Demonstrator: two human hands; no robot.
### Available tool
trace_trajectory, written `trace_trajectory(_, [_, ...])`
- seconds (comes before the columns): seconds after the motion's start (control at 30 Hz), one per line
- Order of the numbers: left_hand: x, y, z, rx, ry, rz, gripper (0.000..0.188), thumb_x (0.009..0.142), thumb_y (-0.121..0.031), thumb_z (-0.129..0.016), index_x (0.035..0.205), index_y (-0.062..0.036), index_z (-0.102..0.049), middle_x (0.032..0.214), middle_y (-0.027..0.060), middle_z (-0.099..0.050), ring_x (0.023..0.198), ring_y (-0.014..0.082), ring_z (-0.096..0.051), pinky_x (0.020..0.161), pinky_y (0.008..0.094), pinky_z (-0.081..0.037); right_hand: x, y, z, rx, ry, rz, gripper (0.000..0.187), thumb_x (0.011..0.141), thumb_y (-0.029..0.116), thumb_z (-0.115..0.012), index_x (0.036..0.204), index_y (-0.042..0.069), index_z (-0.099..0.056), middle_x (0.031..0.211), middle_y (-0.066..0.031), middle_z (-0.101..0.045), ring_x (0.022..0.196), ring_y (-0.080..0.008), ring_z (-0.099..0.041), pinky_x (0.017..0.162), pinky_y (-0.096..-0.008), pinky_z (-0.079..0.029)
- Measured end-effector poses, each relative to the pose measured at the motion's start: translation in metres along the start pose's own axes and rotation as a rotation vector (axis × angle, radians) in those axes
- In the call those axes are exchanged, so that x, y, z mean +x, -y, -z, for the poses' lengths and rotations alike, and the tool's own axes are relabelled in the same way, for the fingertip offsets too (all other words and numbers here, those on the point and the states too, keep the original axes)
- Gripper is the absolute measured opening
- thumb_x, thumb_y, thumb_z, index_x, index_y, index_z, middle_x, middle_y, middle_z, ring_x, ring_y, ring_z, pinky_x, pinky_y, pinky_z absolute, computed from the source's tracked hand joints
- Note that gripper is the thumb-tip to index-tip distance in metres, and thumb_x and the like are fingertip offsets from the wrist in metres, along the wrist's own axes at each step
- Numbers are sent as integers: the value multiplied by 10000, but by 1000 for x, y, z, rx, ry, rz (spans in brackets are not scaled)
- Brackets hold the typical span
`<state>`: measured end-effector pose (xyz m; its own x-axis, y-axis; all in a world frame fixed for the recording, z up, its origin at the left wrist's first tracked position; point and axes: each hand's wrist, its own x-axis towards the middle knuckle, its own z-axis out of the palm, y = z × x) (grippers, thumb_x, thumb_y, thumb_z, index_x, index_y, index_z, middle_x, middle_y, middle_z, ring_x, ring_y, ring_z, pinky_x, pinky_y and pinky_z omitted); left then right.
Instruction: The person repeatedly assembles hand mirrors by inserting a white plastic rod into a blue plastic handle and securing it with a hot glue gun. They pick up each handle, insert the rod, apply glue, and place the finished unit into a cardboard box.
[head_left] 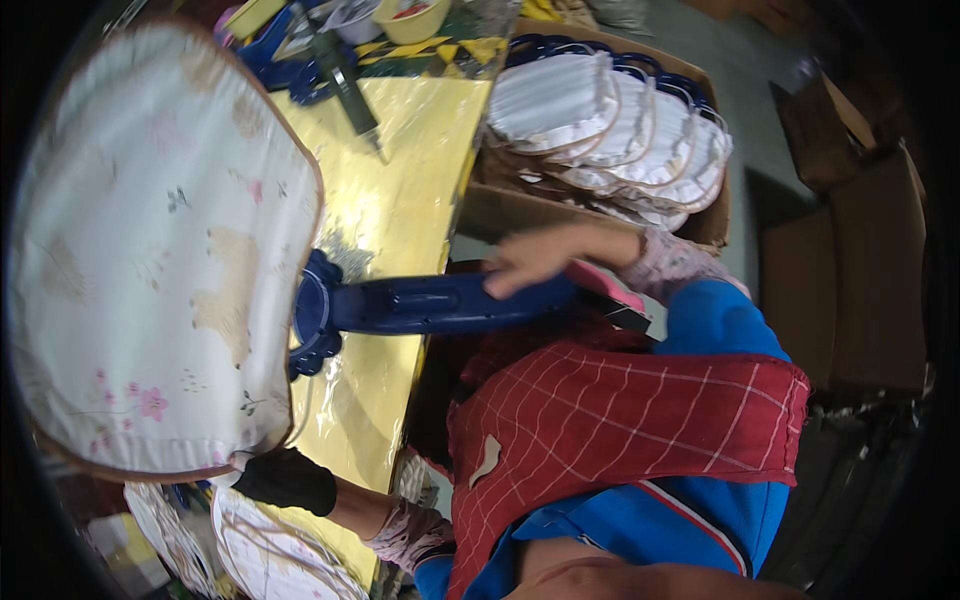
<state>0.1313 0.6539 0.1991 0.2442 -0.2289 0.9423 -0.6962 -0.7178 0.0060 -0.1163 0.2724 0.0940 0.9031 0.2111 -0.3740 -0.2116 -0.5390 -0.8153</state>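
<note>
A large rounded panel point(150, 240) covered in white printed fabric with brown edging stands at the left. My left hand point(288, 480), in a black glove with light fingertips showing, grips its lower edge. A dark blue plastic arm point(430, 305) with a scalloped round collar point(316, 312) meets the panel's right edge and reaches toward my body. My right hand point(545, 255), bare and slightly blurred, lies over the near end of that arm with its fingers stretched out. The join between panel and collar is partly hidden.
A yellow-topped table point(420, 150) bears a dark green pen-shaped power screwdriver point(345, 85), with small tubs point(412, 18) at its far end. A cardboard box point(500, 208) beside it holds several white fabric pieces with blue parts. More fabric-covered pieces point(280, 550) lie below; brown cartons point(850, 270) stand right.
</note>
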Motion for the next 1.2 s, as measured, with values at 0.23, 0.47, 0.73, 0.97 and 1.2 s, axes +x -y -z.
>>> trace_trajectory(0.23, [49, -167, -73, -768, 794, -79, 267, 919, -18, -580, 1184, -12, -612, 1158, 182, -642, 994, 335, -641, 870, 355, -513, -84, -34, -154, 923, -820, -146, 556, 978, 399, -599, 1342, -15, -533, 1140, -71, -633, 1023, -143, -588, 890, -291, -491])
trace_trajectory(0.47, [49, -195, -76, -974, 899, -665, 523, 834, -80, -657, 1346, -96, -554, 1286, 151, -591, 1169, 362, -555, 1009, 435, -438, -123, -74, -106, 887, -1491, -172, 542, 975, 409, -573, 1343, 14, -533, 1108, -77, -645, 1020, -186, -607, 881, -318, -505])
trace_trajectory(0.73, [20, -107, -61, -824, 1354, -315, 396, 865, -42, -636, 1258, -72, -601, 1097, 130, -671, 1027, 327, -650, 877, 373, -522, -109, -160, 54, 937, -1731, -150, 529, 991, 394, -534, 1353, 9, -520, 1158, -88, -632, 1058, -206, -601, 906, -336, -499])
trace_trajectory(0.97, [9, -48, -51, -1027, 1283, 219, 240, 935, -34, -613, 1171, -30, -657, 1007, 89, -691, 935, 187, -659, 832, 303, -508, -82, -221, 137, 951, -1743, -221, 519, 1005, 380, -500, 1362, 4, -508, 1202, -98, -621, 1092, -225, -596, 927, -351, -493])
trace_trajectory(1.2, [38, 12, -144, -892, 972, 297, 357, 927, -58, -625, 1282, -37, -596, 1238, 118, -652, 1169, 232, -617, 999, 324, -460, -88, -269, 152, 974, -1718, -330, 509, 1019, 367, -466, 1371, 0, -496, 1246, -108, -610, 1126, -243, -590, 949, -366, -487])
